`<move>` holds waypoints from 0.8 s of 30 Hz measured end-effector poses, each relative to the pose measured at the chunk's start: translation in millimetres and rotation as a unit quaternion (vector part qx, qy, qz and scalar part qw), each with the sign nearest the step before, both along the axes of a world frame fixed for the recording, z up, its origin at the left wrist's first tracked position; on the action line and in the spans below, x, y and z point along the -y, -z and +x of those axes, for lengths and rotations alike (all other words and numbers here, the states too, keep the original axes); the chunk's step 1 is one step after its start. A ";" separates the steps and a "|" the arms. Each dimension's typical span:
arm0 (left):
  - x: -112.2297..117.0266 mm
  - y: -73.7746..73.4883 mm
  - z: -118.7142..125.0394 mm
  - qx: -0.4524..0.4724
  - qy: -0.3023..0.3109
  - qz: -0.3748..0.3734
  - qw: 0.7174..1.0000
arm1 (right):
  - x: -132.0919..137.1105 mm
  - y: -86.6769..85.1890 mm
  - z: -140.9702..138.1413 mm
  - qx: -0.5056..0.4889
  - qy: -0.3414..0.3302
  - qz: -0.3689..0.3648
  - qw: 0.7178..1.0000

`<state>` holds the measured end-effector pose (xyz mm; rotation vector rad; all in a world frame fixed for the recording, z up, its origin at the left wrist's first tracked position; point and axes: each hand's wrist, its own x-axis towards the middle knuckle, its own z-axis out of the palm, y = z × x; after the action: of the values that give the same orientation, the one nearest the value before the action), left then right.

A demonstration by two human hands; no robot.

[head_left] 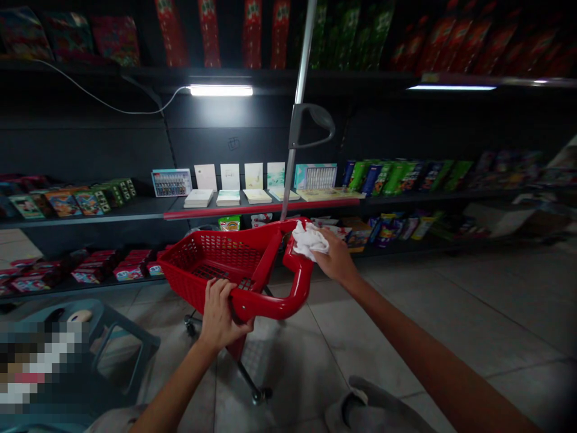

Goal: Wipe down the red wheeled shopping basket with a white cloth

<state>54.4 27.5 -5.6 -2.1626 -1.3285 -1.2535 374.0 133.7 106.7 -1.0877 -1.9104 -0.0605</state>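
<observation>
A red plastic shopping cart [202, 240] stands in front of me, its slotted basket pointing left and its curved handle [300, 288] toward me. My left hand [220, 316] grips the near side of the cart where the handle meets the basket, with the thumb below and fingers over the top. With my right hand [333, 255] I hold a crumpled white cloth [311, 239] against the far end of the handle. The cloth hides part of the red plastic there. Behind the handle rises a metal pole [293, 162] with a grey grip [315, 126].
Shelves [112, 216] hold notebooks [228, 195], boxes [92, 201], green packs [396, 174] and bottles [442, 39]. A lamp tube [220, 90] shines above. At left stands a blue-grey plastic stool [144, 343] with a computer mouse-like object [80, 316] on it. Tiled floor [401, 313] extends right.
</observation>
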 end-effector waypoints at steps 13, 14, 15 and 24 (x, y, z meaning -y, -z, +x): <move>0.8 -13.1 -10.5 0.017 0.026 -0.011 0.999 | 136.8 -7.4 -63.8 -0.018 -0.197 0.008 0.980; 1.5 -13.5 -11.5 0.015 0.029 -0.010 0.999 | 140.4 -7.4 -66.6 -0.015 -0.208 0.012 0.978; 2.1 -13.6 -12.3 0.014 0.031 -0.011 0.999 | 142.8 -7.7 -68.9 -0.011 -0.218 0.016 0.976; -0.6 -11.7 -22.8 0.020 0.042 -0.003 0.999 | 73.9 -13.3 -50.3 0.052 -0.190 0.031 0.980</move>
<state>31.6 28.1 6.1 -2.2300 -1.2696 -1.3316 323.7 59.7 120.0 -0.6749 -2.1659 0.0393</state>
